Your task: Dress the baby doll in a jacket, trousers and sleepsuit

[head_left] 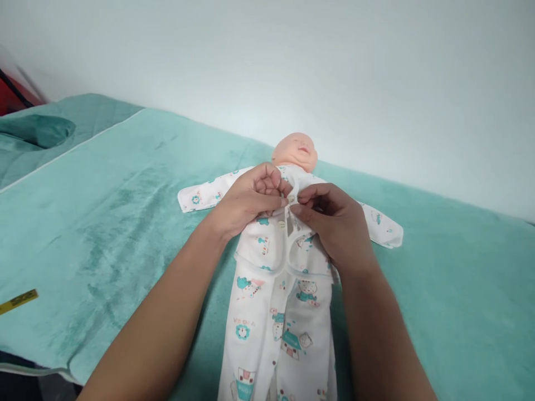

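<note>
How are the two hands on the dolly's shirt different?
The left hand is curled up tight like a fist, while the right hand has looser, more stretched fingers. The left hand sits nearer the doll's head, and the right hand lies lower on its chest. What is the same: both pinch the front edges of the white printed shirt, and their fingertips meet in the middle, just above a button.

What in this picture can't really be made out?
Head view only:
- Topmost fastening of the printed suit: mostly hidden by the left hand and right hand.
- Suit legs: cut off by the bottom edge.
- Yellow strip at the left edge: cut off, markings too small.
</note>
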{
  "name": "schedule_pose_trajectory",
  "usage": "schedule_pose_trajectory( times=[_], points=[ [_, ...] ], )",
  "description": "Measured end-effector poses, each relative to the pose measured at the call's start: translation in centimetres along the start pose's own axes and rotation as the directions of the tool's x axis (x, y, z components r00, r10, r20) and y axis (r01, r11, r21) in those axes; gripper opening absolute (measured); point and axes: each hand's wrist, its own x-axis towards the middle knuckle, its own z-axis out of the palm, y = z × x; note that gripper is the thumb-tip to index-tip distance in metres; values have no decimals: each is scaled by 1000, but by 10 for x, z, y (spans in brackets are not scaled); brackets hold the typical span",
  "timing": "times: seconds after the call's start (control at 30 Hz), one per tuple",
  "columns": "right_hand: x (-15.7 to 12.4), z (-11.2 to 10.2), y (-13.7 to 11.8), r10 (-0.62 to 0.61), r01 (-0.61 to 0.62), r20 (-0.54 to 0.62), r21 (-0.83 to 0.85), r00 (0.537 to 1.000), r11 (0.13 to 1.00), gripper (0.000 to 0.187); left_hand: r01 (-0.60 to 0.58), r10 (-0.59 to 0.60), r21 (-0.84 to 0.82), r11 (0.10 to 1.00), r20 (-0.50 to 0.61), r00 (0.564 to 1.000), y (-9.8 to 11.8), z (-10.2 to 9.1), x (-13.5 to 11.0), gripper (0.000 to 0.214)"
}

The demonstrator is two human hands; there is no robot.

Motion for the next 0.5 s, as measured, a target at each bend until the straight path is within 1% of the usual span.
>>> schedule_pose_trajectory(
  times=[0.17,0.3,0.5],
  points=[
    [-1,0,-1,13,-13,-8,6,1000,1000,13,11,-11,24,1000,21,1000,0,-2,0,28],
    [0,1,-2,23,-23,-11,11,1000,1000,13,7,-8,11,1000,50,999,0,-4,0,28],
    [1,0,-1,10,-10,22,-13,1000,1000,8,14,-13,-11,1000,46,999,0,-4,0,31]
  ],
)
